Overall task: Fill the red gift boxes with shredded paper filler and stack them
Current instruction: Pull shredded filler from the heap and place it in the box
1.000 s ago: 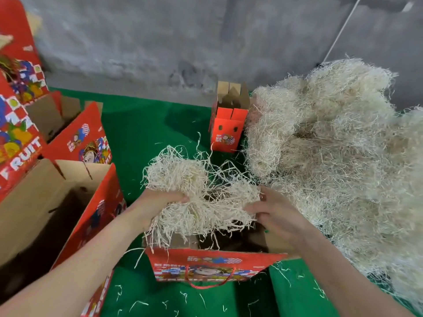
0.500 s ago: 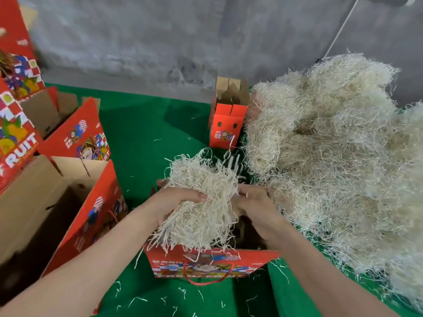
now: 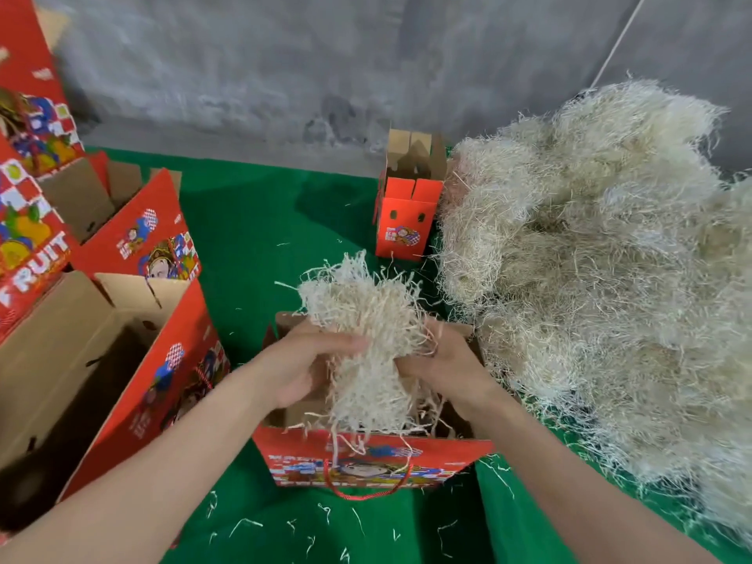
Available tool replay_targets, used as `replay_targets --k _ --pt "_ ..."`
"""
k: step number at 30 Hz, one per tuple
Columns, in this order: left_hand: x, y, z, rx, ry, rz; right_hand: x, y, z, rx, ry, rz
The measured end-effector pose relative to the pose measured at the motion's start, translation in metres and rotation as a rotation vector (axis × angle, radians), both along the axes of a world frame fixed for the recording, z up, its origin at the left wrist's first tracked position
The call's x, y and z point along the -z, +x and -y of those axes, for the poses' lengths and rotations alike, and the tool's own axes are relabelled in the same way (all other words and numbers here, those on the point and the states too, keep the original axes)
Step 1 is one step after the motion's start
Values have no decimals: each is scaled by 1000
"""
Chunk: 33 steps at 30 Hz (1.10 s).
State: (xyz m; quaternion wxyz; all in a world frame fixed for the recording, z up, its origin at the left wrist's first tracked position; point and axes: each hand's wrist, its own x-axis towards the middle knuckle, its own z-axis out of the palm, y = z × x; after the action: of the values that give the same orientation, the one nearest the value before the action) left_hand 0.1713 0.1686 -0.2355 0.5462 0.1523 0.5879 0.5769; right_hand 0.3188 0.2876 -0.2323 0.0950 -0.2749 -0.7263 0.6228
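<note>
An open red gift box (image 3: pixel 374 462) with a red cord handle stands on the green cloth in front of me. Over its opening I hold a bundle of pale shredded paper (image 3: pixel 366 331), squeezed tall and narrow. My left hand (image 3: pixel 301 368) grips its left side and my right hand (image 3: pixel 439 364) grips its right side. The lower strands hang down into the box. A big heap of the same filler (image 3: pixel 602 278) lies to the right.
A larger open red box (image 3: pixel 134 384) stands at my left, with more red printed boxes (image 3: pixel 24 221) stacked behind it. A small red box (image 3: pixel 407 221) with raised flaps stands at the back by the heap. Loose strands litter the green cloth (image 3: pixel 260 238). A grey wall closes the back.
My hands have drawn together, squeezing the wide loose bundle into a narrow upright one over the box. The view has shifted slightly.
</note>
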Motion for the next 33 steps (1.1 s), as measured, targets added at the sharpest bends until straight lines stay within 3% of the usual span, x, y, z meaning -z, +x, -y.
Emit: replay_targets --k 5,9,13,17,20,24,28,30,33 --pt "18 -25 20 -159 -42 -77 -3 25 -29 290 -216 -88" --pt "21 -32 25 -209 -114 -111 -3 37 -49 421 -233 -18" --pt "12 -19 20 -129 -75 -205 -2 40 -45 212 -314 8" --pt "11 -1 9 50 -17 -269 -1 22 -17 -122 -219 124" --pt "6 6 8 152 -62 -157 1 2 -3 -70 -141 94" --pt "10 -13 13 -34 -15 16 2 4 -8 47 -14 73" --pt "8 -31 25 -115 -13 38 -1 27 -30 274 -78 108" --pt "5 -30 26 -114 -27 -8 -2 34 -36 253 -53 165" --pt "5 -21 17 -36 -45 -126 -8 32 -31 52 -69 190"
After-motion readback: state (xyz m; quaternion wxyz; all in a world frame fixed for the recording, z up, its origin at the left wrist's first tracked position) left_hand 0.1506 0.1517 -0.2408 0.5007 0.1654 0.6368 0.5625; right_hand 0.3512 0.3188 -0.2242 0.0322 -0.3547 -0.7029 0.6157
